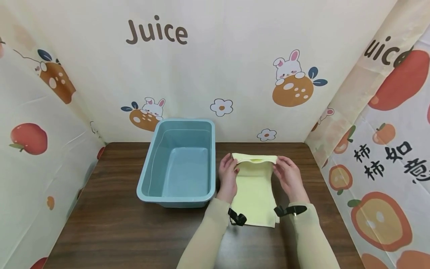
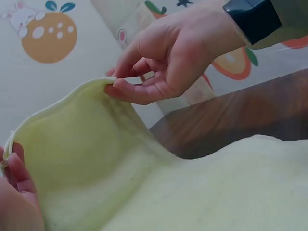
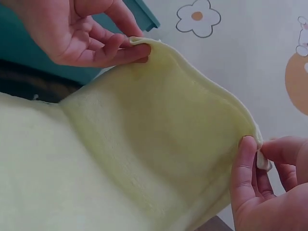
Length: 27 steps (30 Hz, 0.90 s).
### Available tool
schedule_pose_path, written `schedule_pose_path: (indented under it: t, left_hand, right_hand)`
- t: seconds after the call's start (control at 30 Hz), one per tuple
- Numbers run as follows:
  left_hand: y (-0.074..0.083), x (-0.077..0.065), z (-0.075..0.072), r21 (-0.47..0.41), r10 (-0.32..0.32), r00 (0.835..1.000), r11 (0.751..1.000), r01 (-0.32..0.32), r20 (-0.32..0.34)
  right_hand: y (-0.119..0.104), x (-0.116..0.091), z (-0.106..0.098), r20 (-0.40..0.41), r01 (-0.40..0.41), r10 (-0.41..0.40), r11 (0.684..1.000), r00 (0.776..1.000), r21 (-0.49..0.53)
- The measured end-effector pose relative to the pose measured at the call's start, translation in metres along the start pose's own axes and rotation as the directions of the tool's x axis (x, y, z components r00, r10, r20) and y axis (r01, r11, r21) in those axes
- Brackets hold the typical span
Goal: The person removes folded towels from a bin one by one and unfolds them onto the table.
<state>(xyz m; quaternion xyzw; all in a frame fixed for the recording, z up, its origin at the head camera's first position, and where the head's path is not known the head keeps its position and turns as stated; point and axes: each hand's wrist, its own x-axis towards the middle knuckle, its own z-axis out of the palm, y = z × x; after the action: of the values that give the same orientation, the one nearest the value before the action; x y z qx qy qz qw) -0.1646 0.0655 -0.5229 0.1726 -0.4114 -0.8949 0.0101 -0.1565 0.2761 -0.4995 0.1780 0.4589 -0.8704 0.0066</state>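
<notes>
A pale yellow towel (image 1: 253, 198) lies lengthwise on the table, its far end raised between two hands. The left hand (image 1: 229, 175) pinches the left corner of that raised edge between thumb and fingers. At the opposite corner, the right hand (image 1: 289, 175) pinches the edge the same way. In the right wrist view the lifted part of the towel (image 3: 168, 110) sags a little between the hands, and its near part lies flat. Both wrists wear black straps.
Left of the towel stands a light blue plastic basin (image 1: 142, 183), close beside the left hand, with nothing seen inside. The dark wooden table (image 1: 111, 224) meets a printed cloth backdrop (image 1: 235, 56) at the back and sides.
</notes>
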Motion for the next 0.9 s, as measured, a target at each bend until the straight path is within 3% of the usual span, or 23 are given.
schedule_pose_path:
  t: [0.3, 0.37, 0.53, 0.7, 0.9]
  left_hand:
    - [-0.004, 0.017, 0.009, -0.092, -0.052, 0.998, 0.995, 0.049, -0.028]
    - [-0.006, 0.02, 0.009, -0.091, -0.061, 0.998, 0.994, 0.06, -0.001]
    - [-0.01, 0.025, 0.001, -0.071, -0.095, 0.99, 0.992, 0.103, 0.105]
    - [-0.01, 0.022, -0.008, -0.007, -0.106, 0.976, 0.994, 0.109, 0.192]
    - [-0.006, 0.016, -0.012, 0.046, -0.083, 0.975, 0.996, 0.075, 0.205]
  right_hand:
    - [0.001, 0.028, 0.005, -0.033, -0.006, 0.007, 0.999, 0.999, 0.033]
    - [0.003, 0.031, 0.003, -0.024, -0.018, 0.018, 1.0, 1.0, 0.019]
    - [0.009, 0.032, -0.005, 0.088, -0.069, 0.076, 0.994, 0.993, -0.081]
    - [0.015, 0.025, -0.015, 0.148, -0.059, 0.079, 0.989, 0.986, -0.133]
    - [0.015, 0.009, -0.029, 0.158, -0.046, 0.073, 0.985, 0.985, -0.168]
